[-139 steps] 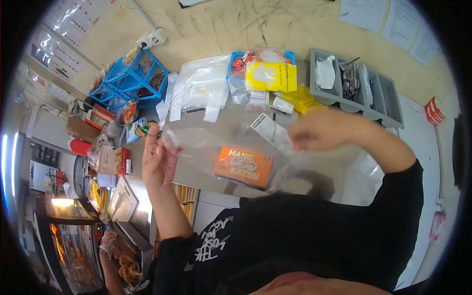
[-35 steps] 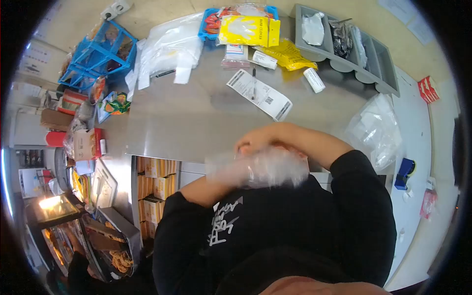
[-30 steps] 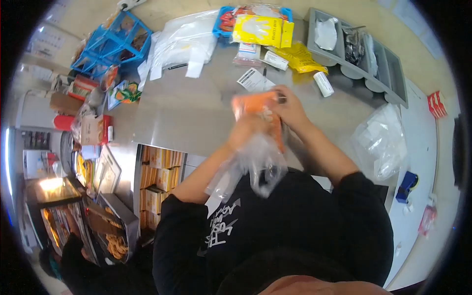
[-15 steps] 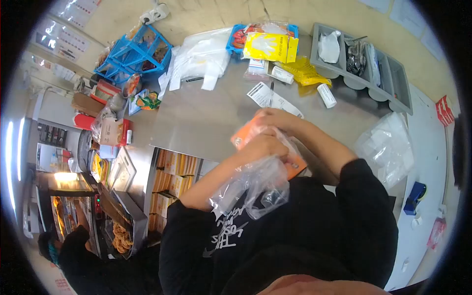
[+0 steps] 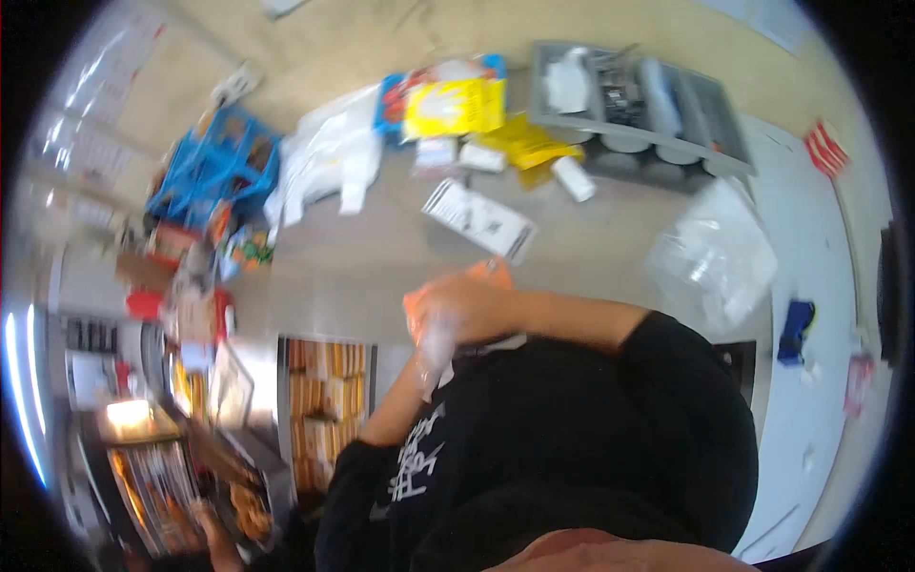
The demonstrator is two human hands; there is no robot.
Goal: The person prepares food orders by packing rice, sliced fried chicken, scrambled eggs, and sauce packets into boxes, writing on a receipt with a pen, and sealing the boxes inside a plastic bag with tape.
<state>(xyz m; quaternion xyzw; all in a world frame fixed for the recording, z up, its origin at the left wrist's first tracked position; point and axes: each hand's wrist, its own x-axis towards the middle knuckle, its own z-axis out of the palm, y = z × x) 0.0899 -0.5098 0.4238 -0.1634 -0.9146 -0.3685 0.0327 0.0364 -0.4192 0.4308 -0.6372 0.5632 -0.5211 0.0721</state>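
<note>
An orange box (image 5: 416, 303) in a clear plastic bag (image 5: 437, 345) is held close to my black shirt, in front of the counter's edge. My right hand (image 5: 474, 311) lies across it, closed on the bag, its fingers blurred by motion. The box's far corner shows beyond my knuckles. My left forearm reaches up from below to the gathered plastic. My left hand (image 5: 427, 367) is mostly hidden by the bag and my right hand, so its fingers do not show. A printed receipt (image 5: 481, 219) lies on the steel counter (image 5: 334, 257) just beyond.
White carrier bags (image 5: 329, 148), a yellow glove box (image 5: 453, 107) and a grey divided tray (image 5: 639, 133) line the back. Clear bags (image 5: 720, 253) lie at right. Blue baskets (image 5: 221, 167) stand at left. Below them, a co-worker's hand (image 5: 214, 529) is near fried food (image 5: 250, 510).
The view has shifted, and the hands with the bagged box appear farther left and lower. My right hand now covers more of the box, and the loose plastic hangs less widely. The co-worker's arm has moved.
</note>
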